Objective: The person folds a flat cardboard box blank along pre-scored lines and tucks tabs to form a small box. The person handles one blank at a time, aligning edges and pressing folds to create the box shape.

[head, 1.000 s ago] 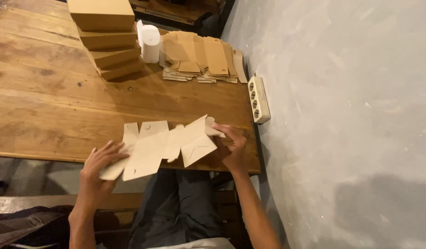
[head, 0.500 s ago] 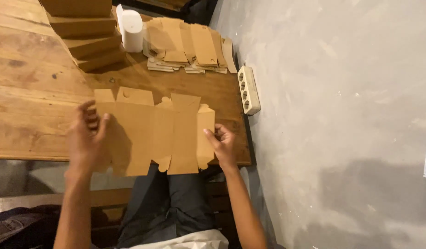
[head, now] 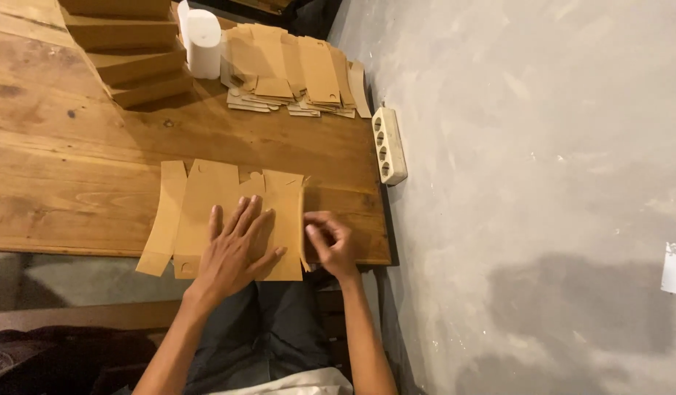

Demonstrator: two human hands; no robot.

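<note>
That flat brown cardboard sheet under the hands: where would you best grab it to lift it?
Probably by the left strip of the cardboard sheet, whose lower end juts past the table edge, so fingers can come from below and pinch it. The left hand lies flat on the middle; the right hand pinches the right edge.

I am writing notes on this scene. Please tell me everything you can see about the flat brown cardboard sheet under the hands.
The cardboard sheet is a brown die-cut blank with panels and small end tabs. It lies flat at the wooden table's near edge, slightly overhanging. The left hand presses flat on it; the right hand pinches its right edge.
</note>
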